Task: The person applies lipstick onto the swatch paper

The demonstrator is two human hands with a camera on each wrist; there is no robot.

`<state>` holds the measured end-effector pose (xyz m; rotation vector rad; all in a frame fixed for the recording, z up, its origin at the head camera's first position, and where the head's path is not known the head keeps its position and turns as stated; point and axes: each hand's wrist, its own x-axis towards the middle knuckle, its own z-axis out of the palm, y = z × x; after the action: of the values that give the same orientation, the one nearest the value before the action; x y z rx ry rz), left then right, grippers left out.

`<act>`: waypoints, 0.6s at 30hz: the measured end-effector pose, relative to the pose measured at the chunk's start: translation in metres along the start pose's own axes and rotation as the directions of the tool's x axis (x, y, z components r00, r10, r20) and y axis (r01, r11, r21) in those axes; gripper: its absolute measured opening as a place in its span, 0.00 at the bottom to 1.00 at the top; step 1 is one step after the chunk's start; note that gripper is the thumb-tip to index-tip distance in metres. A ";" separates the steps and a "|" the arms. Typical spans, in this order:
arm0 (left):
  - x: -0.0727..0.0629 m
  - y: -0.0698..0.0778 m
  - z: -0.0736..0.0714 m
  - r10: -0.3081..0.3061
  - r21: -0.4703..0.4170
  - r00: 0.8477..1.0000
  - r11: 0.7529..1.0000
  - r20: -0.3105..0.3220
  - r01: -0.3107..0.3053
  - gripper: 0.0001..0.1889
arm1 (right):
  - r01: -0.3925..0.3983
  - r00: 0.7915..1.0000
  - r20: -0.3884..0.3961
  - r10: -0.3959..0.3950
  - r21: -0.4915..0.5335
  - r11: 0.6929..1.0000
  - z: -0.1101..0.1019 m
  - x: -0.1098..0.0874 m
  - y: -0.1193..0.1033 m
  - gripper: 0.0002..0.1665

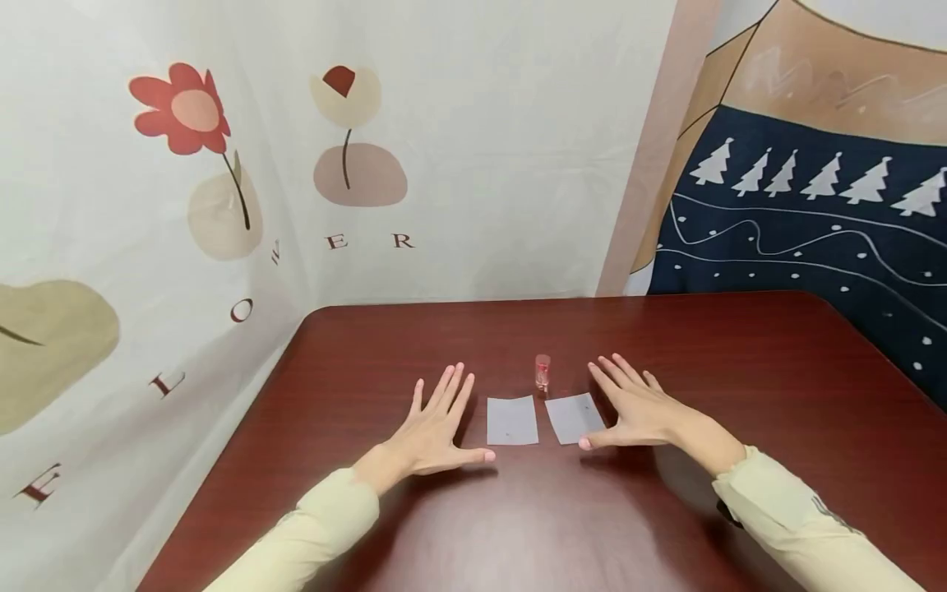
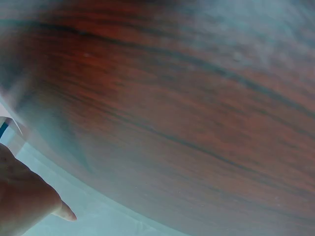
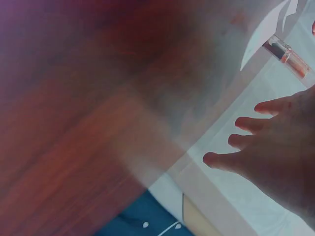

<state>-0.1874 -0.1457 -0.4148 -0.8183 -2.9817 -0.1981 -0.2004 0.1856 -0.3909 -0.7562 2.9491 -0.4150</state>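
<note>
Two square pieces of white paper lie side by side on the table: the left paper (image 1: 512,421) and the right paper (image 1: 574,418), which has a small dark mark. Just behind the gap between them stands a small clear tube (image 1: 542,374) with pink and red parts. To the left of the papers, my left hand (image 1: 436,427) spreads its fingers, thumb pointing toward the left paper. My right hand (image 1: 636,407) is spread too, its thumb overlapping the right paper's edge in the head view. Neither hand holds anything. The tube also shows beyond my right fingers in the right wrist view.
The dark red-brown wooden table (image 1: 414,345) has rounded far corners. Behind and left of it hangs a white cloth (image 1: 503,148) with printed flowers and letters. A dark blue cloth (image 1: 799,222) with white trees hangs at the right.
</note>
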 end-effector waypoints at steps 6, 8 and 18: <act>-0.002 -0.003 0.002 -0.003 0.004 1.000 1.000 -0.016 0.003 0.60 | 0.048 0.999 -0.008 -0.048 0.021 0.999 0.001 0.033 -0.008 0.59; -0.003 -0.003 0.002 -0.010 -0.004 1.000 1.000 -0.009 0.010 0.59 | 0.070 0.997 -0.014 -0.070 0.038 0.997 0.003 0.044 -0.011 0.52; -0.005 -0.006 0.000 -0.022 -0.024 1.000 0.999 0.005 0.023 0.58 | 0.098 0.993 -0.093 -0.079 0.224 0.969 0.020 0.079 -0.019 0.17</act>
<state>-0.1860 -0.1535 -0.4162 -0.7889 -2.9995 -0.2339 -0.2582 0.1271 -0.4044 -0.8620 2.8788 -0.7960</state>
